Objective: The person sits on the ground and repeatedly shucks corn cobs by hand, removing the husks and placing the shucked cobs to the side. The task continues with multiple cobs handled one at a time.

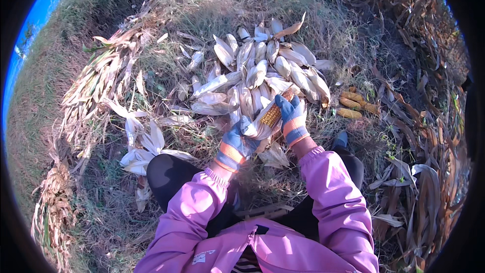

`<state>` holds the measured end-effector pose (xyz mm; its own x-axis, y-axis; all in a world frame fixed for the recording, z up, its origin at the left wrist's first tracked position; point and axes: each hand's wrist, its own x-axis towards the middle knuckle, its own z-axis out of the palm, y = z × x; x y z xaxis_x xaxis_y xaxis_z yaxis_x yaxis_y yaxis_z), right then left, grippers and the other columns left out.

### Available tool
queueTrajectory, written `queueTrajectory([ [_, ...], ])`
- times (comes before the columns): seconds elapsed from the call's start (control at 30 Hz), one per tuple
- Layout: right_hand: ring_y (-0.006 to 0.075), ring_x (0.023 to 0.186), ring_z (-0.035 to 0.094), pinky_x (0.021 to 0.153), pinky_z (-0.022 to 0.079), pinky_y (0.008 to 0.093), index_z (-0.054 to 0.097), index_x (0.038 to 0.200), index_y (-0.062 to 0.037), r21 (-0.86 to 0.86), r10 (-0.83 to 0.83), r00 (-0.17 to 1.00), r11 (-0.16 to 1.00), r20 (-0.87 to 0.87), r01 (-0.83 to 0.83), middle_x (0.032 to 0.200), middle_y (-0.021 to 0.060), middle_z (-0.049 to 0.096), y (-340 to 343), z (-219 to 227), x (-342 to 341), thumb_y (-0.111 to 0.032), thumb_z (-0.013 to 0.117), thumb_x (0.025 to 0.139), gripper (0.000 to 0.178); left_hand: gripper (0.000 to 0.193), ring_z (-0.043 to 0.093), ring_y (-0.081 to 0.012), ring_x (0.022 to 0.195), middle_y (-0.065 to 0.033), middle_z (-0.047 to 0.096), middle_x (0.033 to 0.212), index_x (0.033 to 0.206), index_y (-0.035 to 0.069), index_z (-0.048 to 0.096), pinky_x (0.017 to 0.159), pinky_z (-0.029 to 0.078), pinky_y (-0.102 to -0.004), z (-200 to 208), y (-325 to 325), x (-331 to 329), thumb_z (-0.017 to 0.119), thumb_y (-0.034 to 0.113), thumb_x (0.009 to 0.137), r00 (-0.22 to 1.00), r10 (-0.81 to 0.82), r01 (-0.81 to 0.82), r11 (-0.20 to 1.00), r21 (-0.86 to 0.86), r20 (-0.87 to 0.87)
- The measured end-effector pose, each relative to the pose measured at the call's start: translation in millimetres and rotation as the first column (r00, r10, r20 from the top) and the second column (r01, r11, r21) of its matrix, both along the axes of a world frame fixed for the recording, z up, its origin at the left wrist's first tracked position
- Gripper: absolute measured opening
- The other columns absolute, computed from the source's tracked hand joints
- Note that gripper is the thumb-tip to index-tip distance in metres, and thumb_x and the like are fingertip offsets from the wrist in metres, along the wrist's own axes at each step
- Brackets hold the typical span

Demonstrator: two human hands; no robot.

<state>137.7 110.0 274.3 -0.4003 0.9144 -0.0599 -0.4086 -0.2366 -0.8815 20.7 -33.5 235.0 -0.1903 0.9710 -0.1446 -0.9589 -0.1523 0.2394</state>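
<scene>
Sleeves: here they are, the wearer's puckered pink-purple fabric jacket (179, 222) filling the bottom of the frame.
Knees: black-clad legs (169, 178) bent wide, one on each side, lower centre.
Left hand: in a blue-and-orange striped glove, this left hand (240, 139) is clasped round the pale, papery husk (260, 127) at the lower end of the ear.
Ear in hand: there it is, mid-frame, a partly opened ear of corn (271, 116) with yellow kernels showing, tilted up to the right between both hands.
Right hand: matching glove, and this right hand (290, 116) has its fingers closed over the ear's upper right side.
Loose husks: whitish, splayed dry leaves (151, 146) lying on the grass, left of centre.
Big heap: just beyond the hands, cream-coloured ears in their husks (257, 71), piled up at upper centre.
Yellow cluster: a few bare golden cobs (349, 102) lie together, right of centre.
Edges: brown dried stalks (424, 202) down the right, straw-coloured leaves (103, 78) at upper left.
Farthest: bright blue sky (43, 2), top left.
</scene>
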Motion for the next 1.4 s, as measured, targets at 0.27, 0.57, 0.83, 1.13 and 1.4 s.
queueTrajectory([
  [0.27,0.0166,0.072,0.056,0.067,0.046,0.0309,0.056,0.101,-0.0037,-0.244,-0.034,0.997,0.969,-0.063,0.018,0.082,0.0025,0.059,25.3,-23.9,0.0,-0.015,0.067,0.078,0.028,0.019,0.061,-0.0216,0.089,-0.0098,0.061,0.098,0.102,0.001,0.056,0.082,0.053,-0.0336,62.7,-28.4,34.8,0.052,0.016,0.092,0.996,-0.049,0.033,0.982,-0.187,-0.081],
  [0.57,0.0168,0.069,0.057,0.065,0.046,0.0317,0.061,0.093,-0.0037,0.335,-0.25,0.967,0.908,-0.052,0.252,0.075,0.0034,0.058,88.9,-106.1,13.0,-0.022,0.063,0.081,0.022,0.021,0.06,-0.0163,0.09,-0.0048,0.062,0.096,0.102,0.005,0.058,0.08,0.049,-0.0315,63.2,-67.4,50.8,0.052,0.024,0.093,0.917,-0.079,-0.072,0.931,-0.357,-0.392],
  [0.83,0.0244,0.09,0.058,0.078,0.047,0.0325,0.055,0.11,-0.0069,0.686,-0.389,0.775,0.723,0.498,-0.078,0.099,0.011,0.06,82.7,-85.4,21.2,-0.007,0.055,0.08,0.03,0.019,0.06,-0.0236,0.089,-0.006,0.061,0.092,0.088,0.008,0.055,0.085,0.048,-0.0426,39.1,-93.6,31.0,0.053,0.027,0.091,0.986,-0.002,-0.059,0.933,-0.355,-0.169],
  [1.13,0.0147,0.078,0.053,0.07,0.045,0.0293,0.048,0.106,-0.0006,0.067,-0.27,0.958,0.962,0.099,0.264,0.089,0.0049,0.056,57.7,-29.2,11.1,-0.016,0.065,0.082,0.033,0.025,0.058,-0.0177,0.088,-0.0065,0.061,0.094,0.109,0.001,0.056,0.088,0.047,-0.0363,62.8,-64.4,8.1,0.046,0.019,0.095,0.898,0.274,-0.394,0.849,-0.353,-0.344],
  [1.4,0.0119,0.079,0.05,0.071,0.045,0.0289,0.046,0.103,-0.0006,0.384,-0.35,0.908,0.89,0.23,0.246,0.09,0.0058,0.055,52.8,-25.1,5.9,-0.011,0.064,0.08,0.031,0.028,0.056,-0.0121,0.085,-0.0025,0.06,0.095,0.105,0.004,0.058,0.073,0.047,-0.0284,75.7,-31.9,0.2,0.056,0.028,0.091,0.02,0.02,-0.543,0.84,0.006,-1.0],
])
